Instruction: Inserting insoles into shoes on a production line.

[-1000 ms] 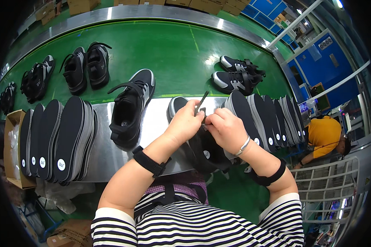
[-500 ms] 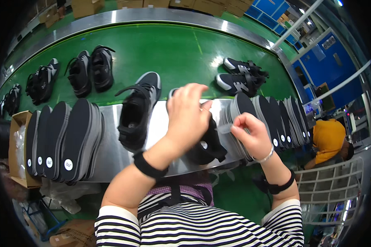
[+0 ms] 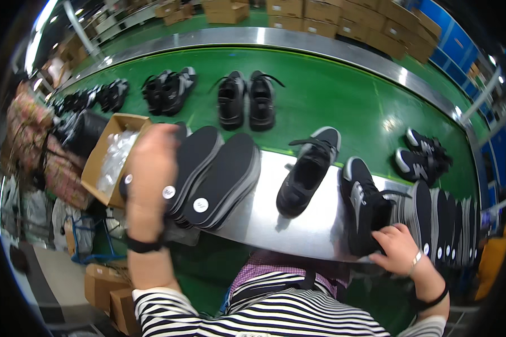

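Observation:
My left hand (image 3: 154, 157) is smeared by motion, over the left insole stacks and beside an open cardboard box (image 3: 93, 178) of crumpled clear plastic. Its fingers cannot be made out. My right hand (image 3: 398, 250) grips the heel of a black sneaker (image 3: 361, 196) with a grey toe, thumb and fingers around the heel collar. That shoe stands on the metal ledge (image 3: 253, 227), toe pointing away from me. Left of it, untouched, is a matching sneaker (image 3: 308, 174) with its strap hanging out sideways. Closest to my left arm are black insoles (image 3: 226, 174) with round white stickers.
More insole stacks (image 3: 427, 216) line the ledge at the right. Pairs of black sneakers (image 3: 246, 101) stand on the green belt (image 3: 331, 84), with another pair (image 3: 421, 160) farther right. A person in flowered clothing (image 3: 36, 135) is at the left. Cartons (image 3: 360, 22) are piled beyond the belt.
The view has swung left. My left hand has left the shoe and moved over to the box and insoles. My right hand, earlier pinching a small clear piece, now grips the shoe heel.

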Demonstrator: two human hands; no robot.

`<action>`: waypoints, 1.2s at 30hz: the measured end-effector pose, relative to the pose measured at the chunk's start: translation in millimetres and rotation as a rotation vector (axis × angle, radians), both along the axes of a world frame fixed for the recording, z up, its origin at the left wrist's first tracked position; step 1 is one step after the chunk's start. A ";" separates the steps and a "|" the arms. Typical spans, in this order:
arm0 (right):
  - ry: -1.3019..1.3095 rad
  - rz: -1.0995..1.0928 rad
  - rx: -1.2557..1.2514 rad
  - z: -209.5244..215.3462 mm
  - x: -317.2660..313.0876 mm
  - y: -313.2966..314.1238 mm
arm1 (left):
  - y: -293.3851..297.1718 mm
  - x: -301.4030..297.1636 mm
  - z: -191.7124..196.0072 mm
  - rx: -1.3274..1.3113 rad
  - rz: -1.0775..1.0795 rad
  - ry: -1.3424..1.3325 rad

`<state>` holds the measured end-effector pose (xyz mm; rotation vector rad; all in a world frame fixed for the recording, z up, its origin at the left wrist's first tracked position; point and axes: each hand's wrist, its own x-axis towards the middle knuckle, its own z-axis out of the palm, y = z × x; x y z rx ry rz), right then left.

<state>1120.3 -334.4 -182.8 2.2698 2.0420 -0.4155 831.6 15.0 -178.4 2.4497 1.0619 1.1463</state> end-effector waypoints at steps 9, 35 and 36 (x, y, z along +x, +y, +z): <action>0.286 -0.131 -0.609 -16.7 26.4 35.0 | 49.6 -62.5 4.8 0.284 0.448 0.142; 0.097 -0.661 -0.024 -1.3 124.7 139.4 | -145.9 128.2 -100.3 -0.541 -0.573 0.105; 0.079 -0.656 -0.003 2.3 142.1 151.1 | -143.3 127.9 -102.2 -0.487 -0.557 0.111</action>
